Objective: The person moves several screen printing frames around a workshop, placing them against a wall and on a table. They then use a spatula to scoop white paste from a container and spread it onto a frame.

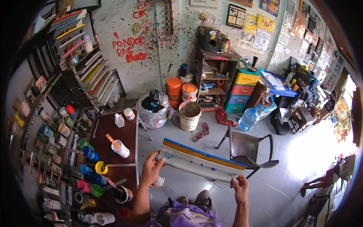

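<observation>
Left hand [151, 168]: gripped one end of a long grey bar [196, 166] with an amber, blue-edged strip. Right hand [239, 187]: pinched the opposite end. Bar: hung in front of the torso, above tiled floor [177, 147]. Leftward: maroon table [102, 132]. Beyond: brown chair [245, 145]. Farther: white bucket [190, 123], multicoloured drawers [242, 90].

Hands [152, 169] [240, 188]: two. Long grey bar [193, 166]: one. Chair [244, 145]: one. Blue water jug [248, 119]: one. Coloured drawers [243, 90]: four.
</observation>
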`<state>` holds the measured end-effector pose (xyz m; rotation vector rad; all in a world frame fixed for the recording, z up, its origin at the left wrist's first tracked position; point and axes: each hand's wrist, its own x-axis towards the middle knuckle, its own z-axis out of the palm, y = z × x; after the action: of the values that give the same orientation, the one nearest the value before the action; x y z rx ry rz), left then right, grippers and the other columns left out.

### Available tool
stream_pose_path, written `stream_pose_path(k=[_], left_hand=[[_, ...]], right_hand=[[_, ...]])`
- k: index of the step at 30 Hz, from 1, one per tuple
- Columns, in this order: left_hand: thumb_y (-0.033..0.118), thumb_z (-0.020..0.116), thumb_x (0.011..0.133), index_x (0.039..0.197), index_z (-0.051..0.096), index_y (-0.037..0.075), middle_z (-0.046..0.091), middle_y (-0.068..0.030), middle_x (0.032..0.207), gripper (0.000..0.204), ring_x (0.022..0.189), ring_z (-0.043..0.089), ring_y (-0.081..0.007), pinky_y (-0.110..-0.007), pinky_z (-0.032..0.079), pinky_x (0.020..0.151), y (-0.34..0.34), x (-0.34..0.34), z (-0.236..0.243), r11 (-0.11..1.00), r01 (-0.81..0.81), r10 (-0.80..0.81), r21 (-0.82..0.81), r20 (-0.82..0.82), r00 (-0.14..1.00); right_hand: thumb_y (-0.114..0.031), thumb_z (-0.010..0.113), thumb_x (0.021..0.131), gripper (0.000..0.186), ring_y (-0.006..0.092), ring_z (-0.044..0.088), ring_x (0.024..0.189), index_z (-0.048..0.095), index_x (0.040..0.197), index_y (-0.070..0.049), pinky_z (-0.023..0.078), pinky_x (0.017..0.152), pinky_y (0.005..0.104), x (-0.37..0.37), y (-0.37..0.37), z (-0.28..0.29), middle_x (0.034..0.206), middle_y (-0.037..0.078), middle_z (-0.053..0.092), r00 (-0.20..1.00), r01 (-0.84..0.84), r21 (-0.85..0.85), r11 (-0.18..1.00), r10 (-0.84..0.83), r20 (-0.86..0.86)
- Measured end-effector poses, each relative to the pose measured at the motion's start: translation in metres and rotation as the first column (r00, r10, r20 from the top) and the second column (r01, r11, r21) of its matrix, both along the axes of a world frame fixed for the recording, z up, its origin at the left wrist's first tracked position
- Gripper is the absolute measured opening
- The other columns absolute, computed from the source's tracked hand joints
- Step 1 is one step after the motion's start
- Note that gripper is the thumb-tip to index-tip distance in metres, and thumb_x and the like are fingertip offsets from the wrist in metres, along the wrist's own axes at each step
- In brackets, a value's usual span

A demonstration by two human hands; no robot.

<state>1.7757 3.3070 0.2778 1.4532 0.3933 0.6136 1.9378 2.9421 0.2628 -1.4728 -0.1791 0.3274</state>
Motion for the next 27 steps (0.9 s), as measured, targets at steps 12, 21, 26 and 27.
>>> stream_pose_path(k=[12, 21, 26, 27], left_hand=[[0.012, 0.058, 0.099, 0.126, 0.051, -0.003, 0.065, -0.0130, 0.108, 0.032, 0.087, 0.071, -0.0240, -0.036, 0.062, 0.080, 0.131, 0.156, 0.008, 0.981, -0.170, 0.143, -0.095, -0.242, 0.960], [0.012, 0.065, 0.095, 0.115, 0.057, -0.004, 0.063, -0.0091, 0.099, 0.027, 0.089, 0.066, -0.0159, -0.033, 0.062, 0.076, 0.240, 0.225, 0.026, 0.890, -0.455, 0.454, 0.039, -0.170, 0.874], [0.007, 0.069, 0.090, 0.104, 0.060, -0.004, 0.063, -0.0064, 0.097, 0.020, 0.093, 0.064, -0.0133, -0.030, 0.057, 0.075, 0.331, 0.251, 0.007, 0.845, -0.459, 0.514, 0.276, -0.179, 0.839], [0.006, 0.071, 0.089, 0.102, 0.061, -0.004, 0.063, -0.0062, 0.096, 0.020, 0.092, 0.064, -0.0131, -0.029, 0.056, 0.076, 0.350, 0.256, 0.005, 0.843, -0.438, 0.500, 0.313, -0.157, 0.851]], right_hand=[[-0.003, 0.070, 0.089, 0.016, 0.0106, 0.060, 0.075, 0.061, 0.101, 0.000, 0.049, 0.068, 0.0259, 0.258, 0.157, -0.038, 0.088, 0.004, 0.065, 0.957, -0.291, -0.055, 0.955, 0.292, -0.001], [-0.007, 0.070, 0.090, 0.019, 0.0102, 0.064, 0.078, 0.060, 0.106, -0.001, 0.051, 0.071, 0.0274, 0.426, 0.353, 0.001, 0.085, 0.005, 0.067, 0.792, -0.596, -0.141, 0.790, 0.608, 0.057], [-0.005, 0.070, 0.090, 0.018, 0.0107, 0.067, 0.078, 0.058, 0.102, -0.001, 0.053, 0.071, 0.0268, 0.486, 0.462, -0.009, 0.080, 0.005, 0.067, 0.698, -0.704, -0.114, 0.701, 0.713, 0.073], [-0.005, 0.071, 0.090, 0.017, 0.0103, 0.066, 0.076, 0.058, 0.100, -0.001, 0.052, 0.070, 0.0260, 0.497, 0.481, -0.013, 0.082, 0.005, 0.066, 0.681, -0.718, -0.148, 0.680, 0.730, 0.056]])
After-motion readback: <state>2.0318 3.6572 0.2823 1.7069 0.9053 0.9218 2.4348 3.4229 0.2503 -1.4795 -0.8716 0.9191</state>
